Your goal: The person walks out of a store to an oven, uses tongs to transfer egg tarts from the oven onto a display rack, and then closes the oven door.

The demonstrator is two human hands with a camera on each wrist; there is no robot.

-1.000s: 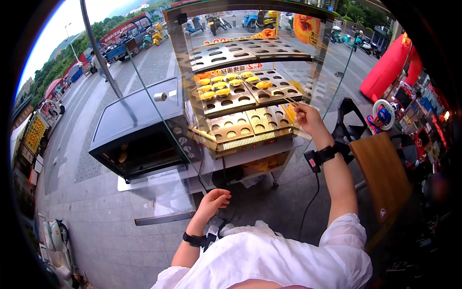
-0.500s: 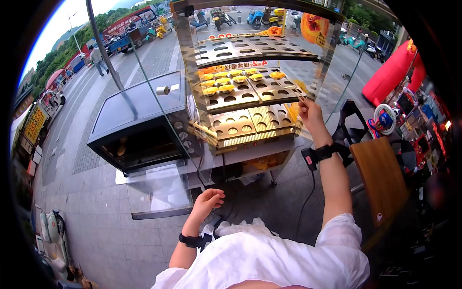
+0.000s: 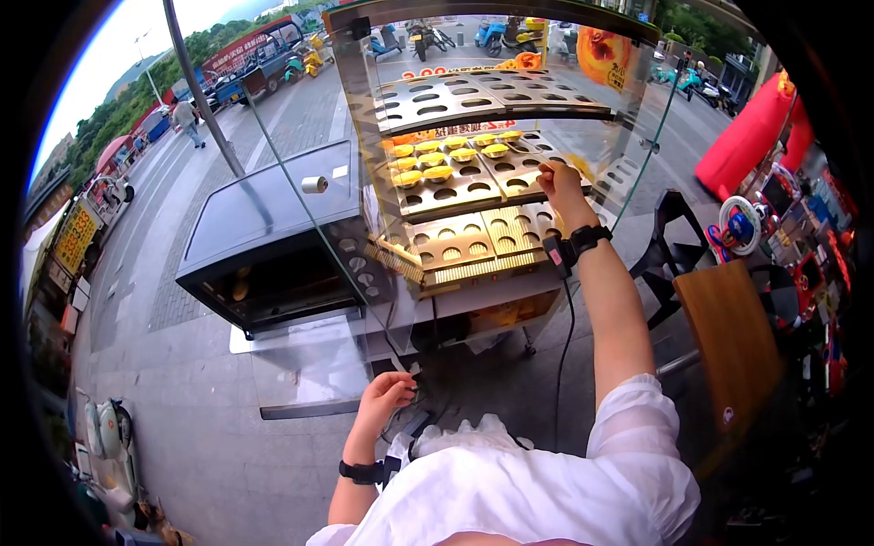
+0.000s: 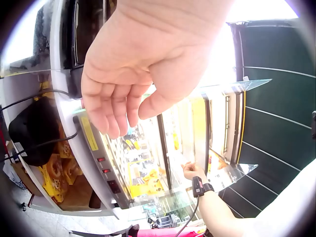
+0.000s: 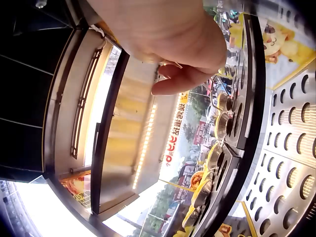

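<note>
- Inside the glass display case (image 3: 628, 100), the right hand (image 3: 557, 180) is placed at the right part of the middle tray (image 3: 469, 191), low over its metal.
- The egg tarts (image 3: 437, 162) are found to the left of that hand and a little deeper in the case. They are set in short rows that run across the shelf from side to side, and the nearest one is near the fingertips but apart from them.
- In the right wrist view the right hand (image 5: 163, 34) is seen from behind, with the thumb pointing toward the egg tarts (image 5: 223, 126). Whether something thin is pinched in it cannot be told.
- The left hand (image 3: 387, 393) is kept low and close to the body, well apart from the shelves, so the right hand is by far the nearer to the tarts.
- In the left wrist view the left hand (image 4: 133, 74) is shown with fingers loosely bent and nothing held.
- The middle tray is a metal sheet pierced with round holes. A top tray (image 3: 482, 91) lies above it and a lower tray (image 3: 473, 238) below, so the hand is bounded closely overhead.
- A dark oven (image 3: 264, 246) is stood to the left of the case and a wooden chair (image 3: 728, 337) to the right. A paved street with parked vehicles is seen beyond.
</note>
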